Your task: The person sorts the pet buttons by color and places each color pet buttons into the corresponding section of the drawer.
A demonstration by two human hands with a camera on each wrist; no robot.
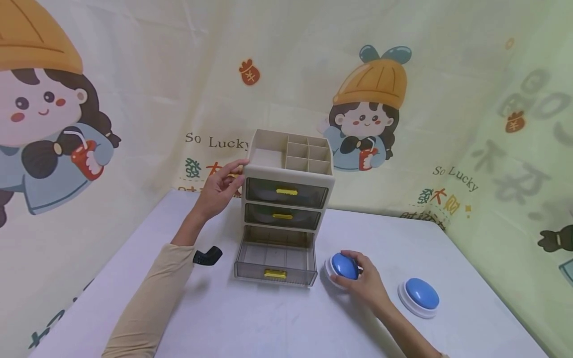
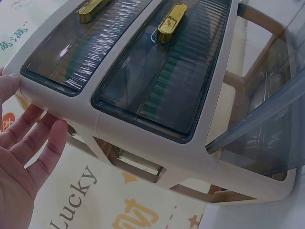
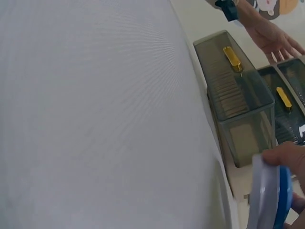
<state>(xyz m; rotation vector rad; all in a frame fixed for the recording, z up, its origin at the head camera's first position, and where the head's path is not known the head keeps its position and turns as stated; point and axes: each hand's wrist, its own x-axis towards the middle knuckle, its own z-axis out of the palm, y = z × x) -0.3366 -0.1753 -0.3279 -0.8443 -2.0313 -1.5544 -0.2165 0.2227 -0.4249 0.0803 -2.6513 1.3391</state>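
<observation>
A beige desktop organizer stands on the table, its bottom drawer pulled out and its two upper drawers closed. My left hand rests against the organizer's upper left side. In the left wrist view, that hand's fingers are extended, with the thumb near the front edge. To the right of the pulled-out drawer, my right hand grips a round blue button with a white base between thumb and fingers. Whether its base touches the table cannot be told. A second blue button lies farther right.
On top of the organizer are open compartments. Each drawer has a yellow handle. A black device sits by my left wrist. Behind the white table hangs a printed cloth.
</observation>
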